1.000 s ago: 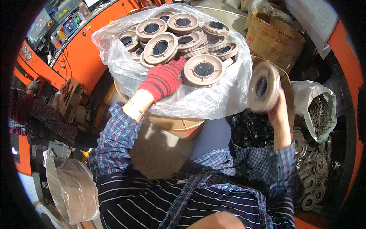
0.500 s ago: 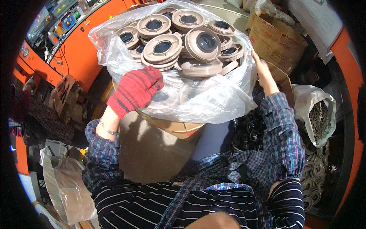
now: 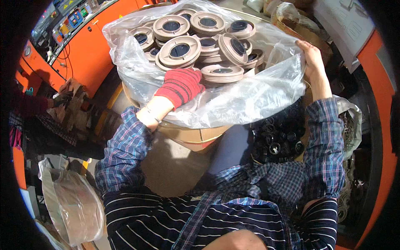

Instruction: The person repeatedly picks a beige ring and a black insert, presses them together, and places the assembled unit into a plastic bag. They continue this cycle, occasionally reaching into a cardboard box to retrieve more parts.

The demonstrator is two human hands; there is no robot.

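A clear plastic bag (image 3: 266, 102) lines a cardboard box (image 3: 196, 135) and holds several beige ring-shaped parts (image 3: 180, 51) with dark centres, some stacked, some tilted. My right hand (image 3: 311, 58), bare, pinches the bag's rim at the right and holds it stretched outward. At the bag's near side lies my left hand (image 3: 181, 86), in a red and black striped glove. Its fingers are curled in beside the nearest rings. What they grip is hidden by the glove. A low stack of rings (image 3: 223, 75) sits just right of the glove.
Black round parts (image 3: 277, 141) fill a container by my right leg. A white sack (image 3: 353, 125) stands farther right. At lower left is another plastic bag (image 3: 73, 208). Orange machine panels (image 3: 89, 54) stand left. Another person's sleeve (image 3: 35, 104) shows at far left.
My right hand has moved right and upward, stretching the bag's rim outward. My gloved left hand has shifted right along the near side. One tilted ring has tipped farther over to the right.
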